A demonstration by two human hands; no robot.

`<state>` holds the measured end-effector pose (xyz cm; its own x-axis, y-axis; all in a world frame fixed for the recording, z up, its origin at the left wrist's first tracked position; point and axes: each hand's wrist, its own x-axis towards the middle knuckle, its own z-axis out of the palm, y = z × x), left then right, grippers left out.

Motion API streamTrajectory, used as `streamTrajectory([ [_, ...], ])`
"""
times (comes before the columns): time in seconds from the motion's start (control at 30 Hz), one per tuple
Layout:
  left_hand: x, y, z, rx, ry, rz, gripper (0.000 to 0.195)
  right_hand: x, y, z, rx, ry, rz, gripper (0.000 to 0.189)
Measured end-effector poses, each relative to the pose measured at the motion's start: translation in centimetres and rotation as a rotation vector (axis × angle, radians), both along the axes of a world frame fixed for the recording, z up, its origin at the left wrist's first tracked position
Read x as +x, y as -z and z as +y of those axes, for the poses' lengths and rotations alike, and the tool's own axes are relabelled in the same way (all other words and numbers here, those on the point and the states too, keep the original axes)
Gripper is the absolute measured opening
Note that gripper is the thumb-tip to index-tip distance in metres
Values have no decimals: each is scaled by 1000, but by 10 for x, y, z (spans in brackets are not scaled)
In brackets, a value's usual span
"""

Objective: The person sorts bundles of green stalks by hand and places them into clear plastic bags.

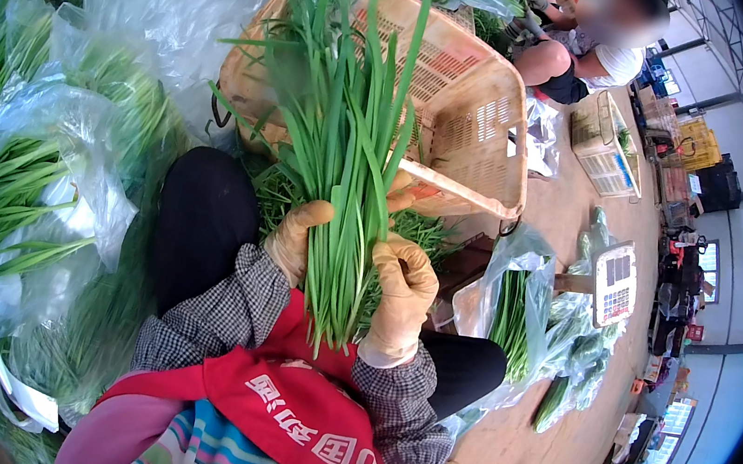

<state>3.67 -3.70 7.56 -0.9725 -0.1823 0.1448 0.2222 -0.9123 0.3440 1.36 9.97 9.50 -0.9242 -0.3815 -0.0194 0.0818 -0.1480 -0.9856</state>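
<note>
A bunch of long flat green leaves, probably Chinese chives (354, 152), stands before my chest with its stem ends downward. My left hand (297, 236), in a tan glove, grips the bunch from the left, its thumb across the front and some fingertips showing behind it on the right. At the right edge of the stems is my gloved right hand (402, 292), thumb and forefinger pinched together. Whether a leaf is caught in that pinch is too small to tell. Behind the leaves rests a tan plastic crate (478, 119) with slatted sides.
Clear plastic bags of greens (76, 123) crowd my left side. To my right are an open bag of chives (513, 321), a scale with a keypad (616, 285) and more bagged greens (580, 358). A co-worker (564, 53) sits beyond the crate. Loose trimmings (420, 235) lie below the bunch.
</note>
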Motion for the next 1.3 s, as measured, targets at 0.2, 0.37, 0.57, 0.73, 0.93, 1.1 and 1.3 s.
streamTrajectory([
  [0.2, 1, 6, 0, 75, -13, 117, 97, -2, -2, 3, -359, 58, -87, 10],
  [0.37, 5, 19, -1, 139, -14, 111, 86, -4, -8, 11, -450, -118, -251, 19],
  [0.57, 8, 17, -25, 131, -25, 115, 85, -41, -20, 87, -243, 161, -6, 24],
  [0.73, 11, 9, -11, -155, -101, -125, 38, -32, -9, 59, 548, -56, 328, 45],
  [0.93, 7, 16, -2, -204, -151, -191, 38, -1, -12, -12, 572, 51, 1106, 11],
  [1.1, 4, 43, -16, -71, -137, -133, 33, -21, -28, 40, -650, -218, -516, 11],
  [1.3, -7, 40, -11, -110, -279, -315, 22, -54, -70, 162, -815, 55, 74, 17],
])
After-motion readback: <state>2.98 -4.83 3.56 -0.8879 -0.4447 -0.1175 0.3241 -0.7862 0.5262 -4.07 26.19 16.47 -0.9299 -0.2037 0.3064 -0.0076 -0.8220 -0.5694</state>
